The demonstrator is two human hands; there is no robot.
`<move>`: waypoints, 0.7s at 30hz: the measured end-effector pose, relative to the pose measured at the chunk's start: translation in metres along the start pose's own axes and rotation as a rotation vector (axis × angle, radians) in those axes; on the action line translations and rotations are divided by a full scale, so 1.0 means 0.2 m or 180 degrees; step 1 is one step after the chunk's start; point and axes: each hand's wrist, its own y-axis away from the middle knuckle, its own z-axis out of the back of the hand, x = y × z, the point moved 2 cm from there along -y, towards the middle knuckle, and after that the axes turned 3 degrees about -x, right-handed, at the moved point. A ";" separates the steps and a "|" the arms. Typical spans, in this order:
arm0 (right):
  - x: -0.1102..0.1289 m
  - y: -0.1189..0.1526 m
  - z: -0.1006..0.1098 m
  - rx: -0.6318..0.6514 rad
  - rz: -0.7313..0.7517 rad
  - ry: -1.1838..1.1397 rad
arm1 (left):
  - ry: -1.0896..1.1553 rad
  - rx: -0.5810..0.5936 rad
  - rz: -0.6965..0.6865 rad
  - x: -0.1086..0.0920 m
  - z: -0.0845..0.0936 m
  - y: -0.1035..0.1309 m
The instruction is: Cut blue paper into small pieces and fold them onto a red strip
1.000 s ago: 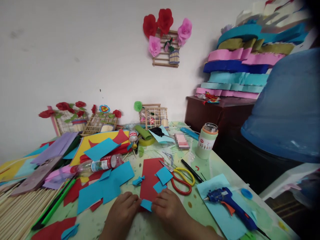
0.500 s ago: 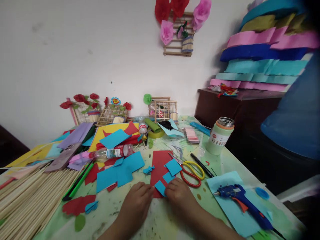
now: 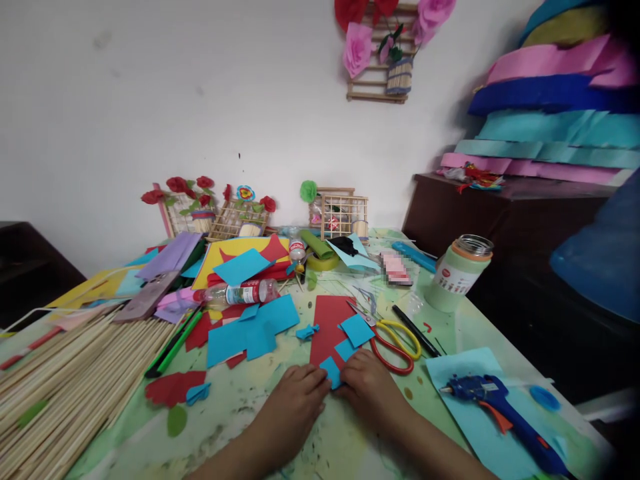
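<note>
A small blue paper piece point(image 3: 331, 371) is between my hands, over the lower end of a red paper sheet point(image 3: 330, 319). My left hand point(image 3: 296, 408) has its fingers curled together at the paper's left edge. On the other side, my right hand point(image 3: 369, 387) pinches the piece, its fingertips partly hidden. Two more blue squares point(image 3: 357, 331) lie on the red sheet just beyond my right hand. Scissors point(image 3: 390, 343) with red and yellow handles rest open-bladed beside them. A folded blue paper scrap point(image 3: 307, 332) sits left of the red sheet.
On the right, a blue glue gun point(image 3: 495, 400) lies on light-blue paper, with a green jar point(image 3: 457, 277) behind it. Wooden sticks point(image 3: 75, 380) cover the left side. A plastic bottle point(image 3: 240, 293) and blue paper sheets point(image 3: 250, 337) lie centre left. A black pen point(image 3: 415, 330) is beside the scissors.
The view has turned slightly left, so everything sits further right. My left hand has closed in on the small blue piece, and the hands are nearer each other.
</note>
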 end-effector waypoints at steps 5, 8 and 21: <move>0.01 0.00 0.03 0.0041 -0.0525 -0.0181 | 0.0280 0.0066 -0.0003 -0.02 0.02 -0.01; 0.00 0.00 0.03 0.0047 -0.0792 -0.0206 | 0.0446 0.0033 -0.0024 -0.02 0.02 -0.01; -0.01 -0.07 -0.01 0.0224 -0.1177 -0.0039 | 0.0489 0.0469 -0.0108 -0.01 -0.02 0.00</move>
